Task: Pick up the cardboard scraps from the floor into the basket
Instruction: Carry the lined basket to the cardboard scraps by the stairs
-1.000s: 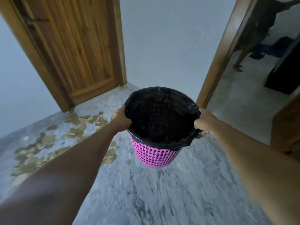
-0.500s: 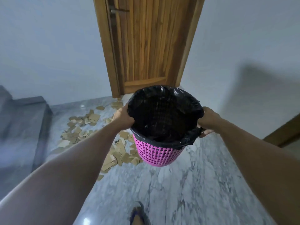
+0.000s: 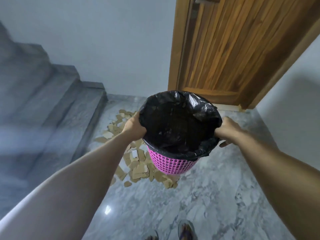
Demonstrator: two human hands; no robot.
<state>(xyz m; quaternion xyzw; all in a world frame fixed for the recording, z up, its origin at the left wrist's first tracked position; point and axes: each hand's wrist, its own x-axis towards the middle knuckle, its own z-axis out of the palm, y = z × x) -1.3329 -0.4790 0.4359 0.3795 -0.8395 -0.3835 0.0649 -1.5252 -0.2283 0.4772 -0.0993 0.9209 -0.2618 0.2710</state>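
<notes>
The basket (image 3: 173,163) hangs above the floor (image 3: 199,201), with the left hand (image 3: 134,127) on its left rim and the right hand (image 3: 228,130) on its right rim. A bin liner (image 3: 195,103) sits inside it. Cardboard scraps (image 3: 138,170) lie on the floor below and to its left, beside the stairs (image 3: 72,108). A door (image 3: 233,49) stands behind, and two feet (image 3: 186,231) are nearest the camera.

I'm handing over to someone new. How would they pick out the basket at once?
Start at the wooden door and drop to the marble floor before it. Held above the cardboard scraps, with both hands, left and right, gripping its rim, is the basket. Nothing else here is pink lattice plastic, lined with a black bag.
</notes>
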